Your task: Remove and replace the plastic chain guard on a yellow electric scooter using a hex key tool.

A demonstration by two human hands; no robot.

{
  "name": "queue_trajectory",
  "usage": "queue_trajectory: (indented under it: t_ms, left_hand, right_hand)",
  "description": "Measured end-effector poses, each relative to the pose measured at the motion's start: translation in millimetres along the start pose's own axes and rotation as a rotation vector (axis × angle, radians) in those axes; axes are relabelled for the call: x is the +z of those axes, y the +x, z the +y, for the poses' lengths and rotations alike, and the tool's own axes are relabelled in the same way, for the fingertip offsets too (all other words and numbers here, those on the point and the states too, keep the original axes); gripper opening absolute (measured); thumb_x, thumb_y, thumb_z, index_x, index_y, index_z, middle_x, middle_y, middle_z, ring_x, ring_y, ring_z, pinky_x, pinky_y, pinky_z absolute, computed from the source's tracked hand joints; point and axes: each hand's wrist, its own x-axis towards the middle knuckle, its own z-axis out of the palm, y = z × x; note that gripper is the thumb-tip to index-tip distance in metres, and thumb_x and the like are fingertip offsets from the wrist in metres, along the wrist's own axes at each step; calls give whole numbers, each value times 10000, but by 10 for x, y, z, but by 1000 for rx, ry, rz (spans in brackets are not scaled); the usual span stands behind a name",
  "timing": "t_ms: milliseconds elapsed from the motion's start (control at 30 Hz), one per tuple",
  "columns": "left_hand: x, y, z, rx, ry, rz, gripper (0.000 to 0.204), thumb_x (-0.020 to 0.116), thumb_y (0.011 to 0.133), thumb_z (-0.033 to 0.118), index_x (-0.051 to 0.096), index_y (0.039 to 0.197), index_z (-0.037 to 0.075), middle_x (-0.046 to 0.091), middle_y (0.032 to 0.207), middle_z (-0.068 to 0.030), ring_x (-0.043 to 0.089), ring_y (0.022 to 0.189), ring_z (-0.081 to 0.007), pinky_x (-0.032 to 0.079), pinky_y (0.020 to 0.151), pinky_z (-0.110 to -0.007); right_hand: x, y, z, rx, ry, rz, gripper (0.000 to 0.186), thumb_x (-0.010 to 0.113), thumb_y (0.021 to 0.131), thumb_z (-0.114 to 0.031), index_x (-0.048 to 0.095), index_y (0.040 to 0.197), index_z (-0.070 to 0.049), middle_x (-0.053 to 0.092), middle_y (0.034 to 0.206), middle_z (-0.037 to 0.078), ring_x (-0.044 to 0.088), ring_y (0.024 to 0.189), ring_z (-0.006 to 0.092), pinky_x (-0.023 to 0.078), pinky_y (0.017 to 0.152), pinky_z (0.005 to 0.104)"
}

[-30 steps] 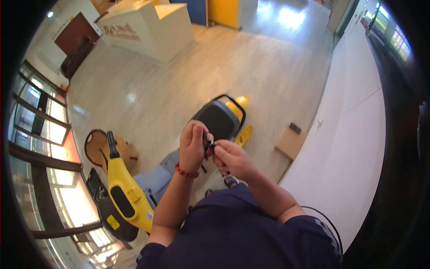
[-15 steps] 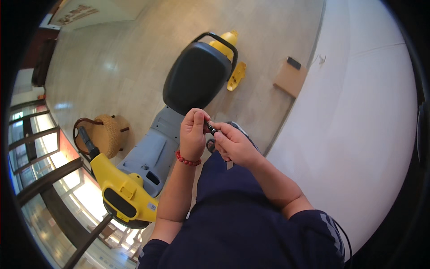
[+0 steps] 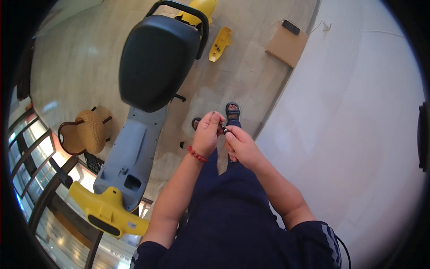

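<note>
Between my two hands, a small slim dark thing with shiny silvery bands point(image 3: 225, 129) is held in front of my body; its exact kind is too small to make out. My left hand point(image 3: 208, 136), with a red bead bracelet at the wrist, is closed with thumb and fingers pinched at its upper end. The lower end sits between the thumb and curled fingers of my right hand point(image 3: 243, 147). To the left of my hands stands a scooter with a black seat point(image 3: 159, 62), grey footboard point(image 3: 136, 150) and yellow front cover point(image 3: 107, 208). Neither hand touches it.
A yellow plastic panel point(image 3: 220, 44) lies on the floor beyond my hands. Near the white wall point(image 3: 340, 134) is a brown cardboard box point(image 3: 282, 47) with a black phone-like thing point(image 3: 291, 27) on top. A wicker chair point(image 3: 92, 132) stands left of the scooter.
The view has shifted, so the scooter sits farther left and its seat looks larger. Both my sandalled feet now show. My hands stay together on the small dark thing.
</note>
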Motion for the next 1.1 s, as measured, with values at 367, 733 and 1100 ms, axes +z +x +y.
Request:
queue_trajectory:
  t_ms: [367, 733, 1100]
  left_hand:
    - [-81, 1882, -1573, -381, 25, -121, 212, 433, 952, 250, 527, 850, 90, 456, 663, 36, 408, 591, -58, 352, 565, -196]
    - [-621, 4073, -3495, -660, 35, -143, 210, 407, 958, 256, 519, 897, 88, 555, 752, -23, 488, 626, -106, 428, 551, -240]
    - [-1166, 4765, -4565, -785, -12, 32, 230, 427, 949, 289, 521, 914, 82, 519, 739, -37, 465, 612, -138, 439, 559, -302]
  right_hand:
    - [-1711, 1288, 638, 102, 9, 229, 234, 410, 936, -174, 461, 1122, -41, 415, 625, -13, 386, 472, 70, 382, 424, 240]
    - [-3412, 3313, 1711, 96, -193, 490, 224, 410, 928, -210, 499, 971, -9, 458, 609, 3, 436, 466, 87, 392, 403, 245]
    - [-3985, 4334, 2650, 135, -69, 560, 198, 406, 926, -188, 475, 820, -35, 435, 589, -3, 392, 411, 88, 363, 364, 244]
